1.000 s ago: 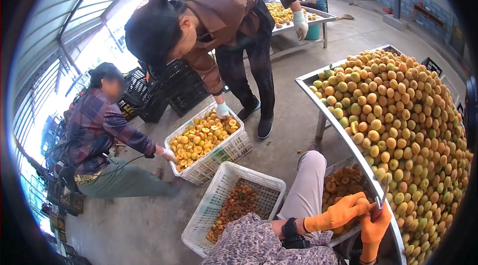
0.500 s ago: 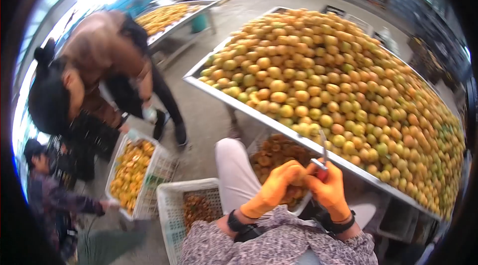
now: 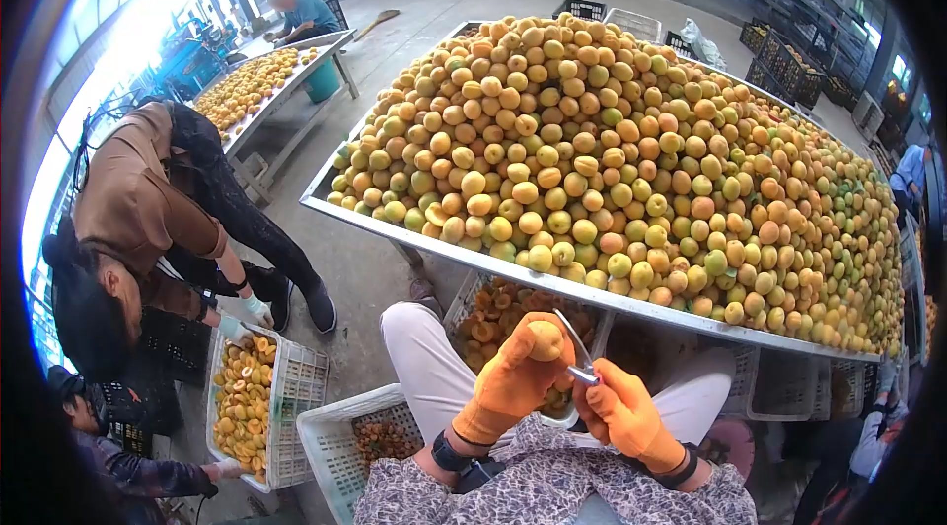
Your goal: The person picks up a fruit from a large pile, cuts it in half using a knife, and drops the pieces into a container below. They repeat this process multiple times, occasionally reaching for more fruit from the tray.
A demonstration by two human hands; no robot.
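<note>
One round orange-yellow fruit (image 3: 545, 339) sits gripped by the left hand's (image 3: 503, 389) gloved fingers, beside one silver-bladed knife (image 3: 584, 376) clasped in the right hand's (image 3: 631, 418). The blade, slipping on rounded skin, could nick a glove. Beyond the fingers, one metal-rimmed desk (image 3: 535, 278) bears fruit past counting.

Bright daylight; glare upper left; fisheye curvature, black corners.
</note>
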